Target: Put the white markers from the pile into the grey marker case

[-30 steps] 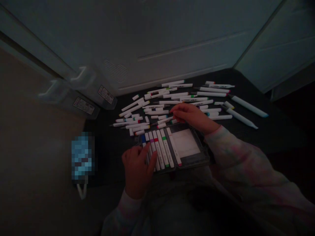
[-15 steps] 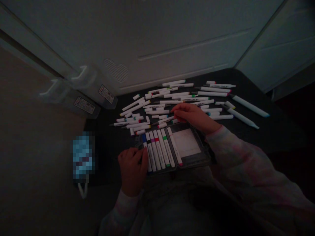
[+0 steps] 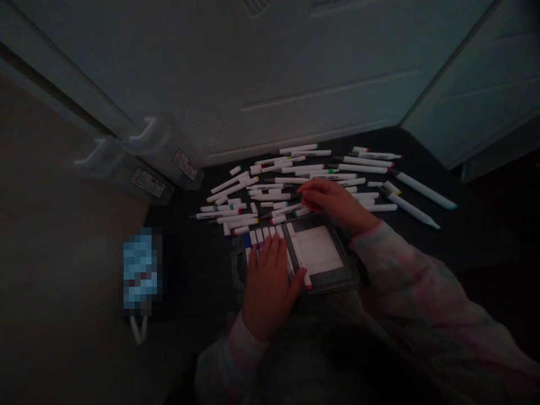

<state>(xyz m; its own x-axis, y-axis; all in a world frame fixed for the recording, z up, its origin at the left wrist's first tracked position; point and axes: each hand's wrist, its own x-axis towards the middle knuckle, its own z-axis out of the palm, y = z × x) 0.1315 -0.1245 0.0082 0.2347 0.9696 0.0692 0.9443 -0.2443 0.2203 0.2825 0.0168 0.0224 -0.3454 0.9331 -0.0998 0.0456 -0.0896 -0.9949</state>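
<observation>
A dark marker case (image 3: 329, 277) lies open in front of me, with several white markers (image 3: 296, 253) lined up in its left half. My left hand (image 3: 270, 281) lies flat on those markers, fingers stretched out and covering most of them. My right hand (image 3: 333, 203) reaches just past the case's far edge into a scatter of loose white markers (image 3: 295, 180) with coloured caps. Its fingers are curled in a pinch over one of the loose markers; what exactly they grip is hard to make out in the dim light.
Two clear plastic boxes (image 3: 152, 160) with handles stand at the back left against a white panelled door (image 3: 295, 73). A blurred bluish object (image 3: 140, 270) lies on the floor at the left. More loose markers, two larger ones (image 3: 415, 197), spread to the right.
My left hand has moved from the case's left edge to the right and now lies flat over the row of markers. My right hand has stayed among the loose markers.
</observation>
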